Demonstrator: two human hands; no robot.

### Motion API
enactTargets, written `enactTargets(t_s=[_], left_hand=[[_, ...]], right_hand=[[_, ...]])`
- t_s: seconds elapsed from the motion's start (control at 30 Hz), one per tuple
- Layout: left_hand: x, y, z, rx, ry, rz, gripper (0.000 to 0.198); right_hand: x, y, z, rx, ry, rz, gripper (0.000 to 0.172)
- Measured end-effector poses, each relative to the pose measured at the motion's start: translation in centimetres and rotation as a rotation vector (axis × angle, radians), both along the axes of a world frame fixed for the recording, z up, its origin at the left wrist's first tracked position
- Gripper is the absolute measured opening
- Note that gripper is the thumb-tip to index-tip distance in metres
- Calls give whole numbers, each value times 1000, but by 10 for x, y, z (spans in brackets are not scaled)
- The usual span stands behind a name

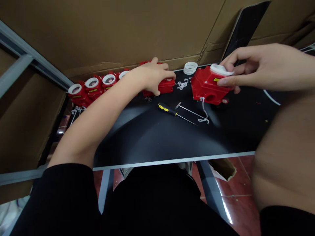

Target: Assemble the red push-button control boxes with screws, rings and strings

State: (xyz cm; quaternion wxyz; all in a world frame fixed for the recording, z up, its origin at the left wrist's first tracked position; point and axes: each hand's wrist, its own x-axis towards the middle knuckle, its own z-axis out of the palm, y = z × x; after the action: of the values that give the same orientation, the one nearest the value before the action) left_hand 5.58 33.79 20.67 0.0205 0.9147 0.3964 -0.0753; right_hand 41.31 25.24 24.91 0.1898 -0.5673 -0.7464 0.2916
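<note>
My left hand (155, 76) reaches over a red plastic housing (166, 86) near the back of the table, its thumb and fingers curved around the top. Much of that housing is hidden beneath the hand. To the right, my right hand (242, 68) pinches a white ring (219, 69) at the top of another red housing (205, 83). A grey-white cord (203, 108) hangs from this second housing onto the table. Between the hands and nearer me lie a black-and-yellow screwdriver (167, 108) and a thin metal T-shaped tool (189, 110).
Several red housings with white rings (92, 83) stand in a row at the back left. A small stack of white rings (190, 68) sits against the cardboard wall (137, 29). The black table (137, 137) has a pale front edge; a metal frame (18, 70) rises at left.
</note>
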Motion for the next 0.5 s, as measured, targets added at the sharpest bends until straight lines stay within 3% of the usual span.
enactTargets(t_s=[0.13, 0.33, 0.4, 0.5], left_hand=[[3, -9, 0, -33, -17, 41, 104], [10, -29, 0, 49, -23, 105, 98], [9, -33, -3, 73, -42, 121, 98], [4, -40, -3, 67, -90, 122, 98]], right_hand=[[0, 3, -2, -10, -29, 5, 62], [-5, 2, -1, -28, -52, -14, 47], [-6, 0, 0, -29, 17, 16, 56], [-7, -5, 1, 14, 192, 74, 86]])
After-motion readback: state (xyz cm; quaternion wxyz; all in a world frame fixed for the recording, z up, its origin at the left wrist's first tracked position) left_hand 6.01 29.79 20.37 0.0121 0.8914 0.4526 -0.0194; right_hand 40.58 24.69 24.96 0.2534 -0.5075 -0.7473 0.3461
